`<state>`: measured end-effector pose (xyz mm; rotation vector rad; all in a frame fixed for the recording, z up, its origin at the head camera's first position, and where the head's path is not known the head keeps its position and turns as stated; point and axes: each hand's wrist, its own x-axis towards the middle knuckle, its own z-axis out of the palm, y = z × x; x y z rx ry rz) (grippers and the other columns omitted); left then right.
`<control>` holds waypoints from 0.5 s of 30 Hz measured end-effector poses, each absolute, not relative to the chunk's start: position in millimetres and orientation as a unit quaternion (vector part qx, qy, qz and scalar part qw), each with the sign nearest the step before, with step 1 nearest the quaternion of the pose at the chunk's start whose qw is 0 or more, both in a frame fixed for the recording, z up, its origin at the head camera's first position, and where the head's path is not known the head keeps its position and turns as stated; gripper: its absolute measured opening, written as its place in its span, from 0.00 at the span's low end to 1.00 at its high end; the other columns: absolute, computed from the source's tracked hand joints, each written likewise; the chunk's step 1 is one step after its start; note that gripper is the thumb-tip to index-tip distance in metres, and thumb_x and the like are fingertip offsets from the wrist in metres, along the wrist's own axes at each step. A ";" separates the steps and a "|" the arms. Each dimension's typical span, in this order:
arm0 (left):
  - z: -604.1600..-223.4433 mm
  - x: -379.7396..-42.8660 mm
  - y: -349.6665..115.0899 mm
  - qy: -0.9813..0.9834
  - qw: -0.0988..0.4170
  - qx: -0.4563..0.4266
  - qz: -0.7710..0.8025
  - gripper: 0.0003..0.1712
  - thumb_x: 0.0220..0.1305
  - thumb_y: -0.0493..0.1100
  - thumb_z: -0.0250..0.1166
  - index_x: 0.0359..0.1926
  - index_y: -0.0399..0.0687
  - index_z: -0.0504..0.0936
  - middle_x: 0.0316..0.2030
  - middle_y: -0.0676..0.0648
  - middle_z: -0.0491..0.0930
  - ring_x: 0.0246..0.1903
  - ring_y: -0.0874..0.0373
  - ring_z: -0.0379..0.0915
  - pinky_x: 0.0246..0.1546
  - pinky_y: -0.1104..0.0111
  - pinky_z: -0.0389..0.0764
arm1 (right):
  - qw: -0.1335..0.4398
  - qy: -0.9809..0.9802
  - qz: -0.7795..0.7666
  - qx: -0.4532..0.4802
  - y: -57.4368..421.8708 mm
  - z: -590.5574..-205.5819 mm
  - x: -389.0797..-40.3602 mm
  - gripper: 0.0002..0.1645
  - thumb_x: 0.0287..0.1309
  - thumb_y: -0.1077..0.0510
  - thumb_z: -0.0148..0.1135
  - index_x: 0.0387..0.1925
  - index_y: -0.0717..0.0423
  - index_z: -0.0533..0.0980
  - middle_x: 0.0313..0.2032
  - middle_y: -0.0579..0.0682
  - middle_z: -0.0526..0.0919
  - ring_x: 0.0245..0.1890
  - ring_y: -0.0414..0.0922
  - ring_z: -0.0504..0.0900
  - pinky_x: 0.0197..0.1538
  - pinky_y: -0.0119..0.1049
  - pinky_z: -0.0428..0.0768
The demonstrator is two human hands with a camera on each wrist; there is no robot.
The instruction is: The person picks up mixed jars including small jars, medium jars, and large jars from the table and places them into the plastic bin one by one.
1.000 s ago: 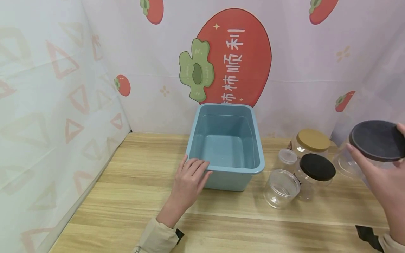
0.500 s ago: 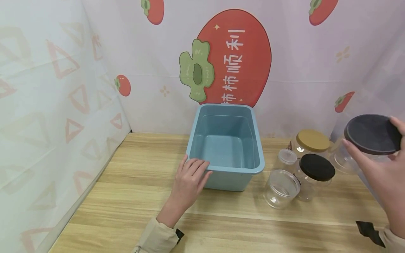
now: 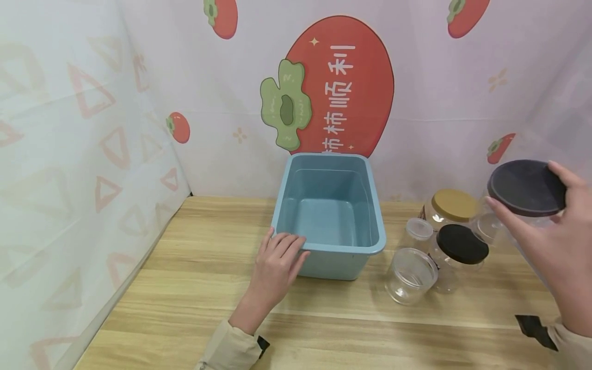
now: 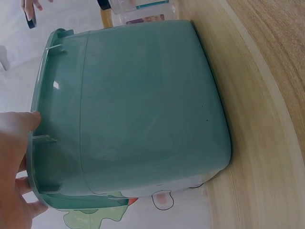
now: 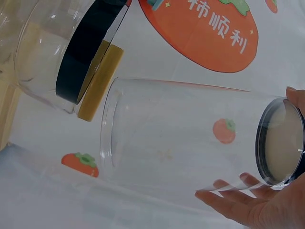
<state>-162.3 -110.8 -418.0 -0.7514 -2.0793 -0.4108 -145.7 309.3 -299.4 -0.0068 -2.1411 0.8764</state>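
Note:
My left hand (image 3: pixel 277 262) grips the near rim of a blue plastic bin (image 3: pixel 376 226), at its left corner. In the left wrist view the thumb lies against the outside of the bin (image 4: pixel 143 105), and the other fingers go over the rim. At the right, my right hand (image 3: pixel 555 231) holds a tall clear jar (image 5: pixel 181 138) by its dark lid (image 3: pixel 527 187), thumb and fingers spread around the lid's edge. The jar hangs above the table, its base close behind a black-lidded jar (image 3: pixel 462 244). Inside the bin, only the bare floor and walls show.
Right of the bin stand a jar with a tan lid (image 3: pixel 455 204), a small jar with a pale lid (image 3: pixel 419 228) and a wide clear jar (image 3: pixel 411 275). A printed cloth backdrop (image 3: pixel 231 169) rises behind the wooden table (image 3: pixel 185 293).
My right hand has carried the dark-lidded jar leftward and slightly up, toward the other jars. The left hand has stayed on the bin's rim.

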 end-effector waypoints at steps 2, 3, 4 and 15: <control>-418.0 -162.1 -110.8 -0.834 0.432 -0.301 -0.166 0.15 0.77 0.48 0.65 0.48 0.41 0.89 0.43 0.45 0.89 0.48 0.47 0.82 0.63 0.40 0.78 | 0.401 -0.849 0.344 -0.003 308.7 -298.2 -147.2 0.53 0.61 0.58 0.76 0.82 0.43 0.59 0.76 0.57 0.67 0.66 0.26 0.64 0.70 0.22 0.60; -418.2 -162.2 -110.9 -0.834 0.432 -0.302 -0.166 0.15 0.77 0.49 0.64 0.48 0.41 0.89 0.43 0.45 0.89 0.48 0.47 0.82 0.63 0.40 0.78 | 0.401 -0.850 0.342 -0.005 308.4 -297.5 -147.8 0.53 0.60 0.59 0.76 0.81 0.42 0.59 0.75 0.57 0.67 0.66 0.25 0.65 0.69 0.22 0.60; -418.2 -162.2 -110.9 -0.833 0.432 -0.302 -0.167 0.16 0.78 0.49 0.64 0.48 0.41 0.89 0.43 0.45 0.89 0.47 0.47 0.82 0.63 0.40 0.78 | 0.401 -0.851 0.340 -0.006 308.2 -296.9 -148.4 0.54 0.59 0.60 0.76 0.81 0.41 0.60 0.75 0.57 0.68 0.65 0.25 0.65 0.69 0.21 0.61; -418.4 -162.0 -110.5 -0.833 0.434 -0.301 -0.162 0.14 0.74 0.48 0.68 0.49 0.42 0.89 0.42 0.46 0.89 0.47 0.48 0.82 0.63 0.41 0.78 | 0.399 -0.859 0.320 -0.009 306.2 -290.1 -153.2 0.58 0.53 0.62 0.80 0.80 0.33 0.61 0.74 0.55 0.70 0.66 0.27 0.66 0.65 0.16 0.65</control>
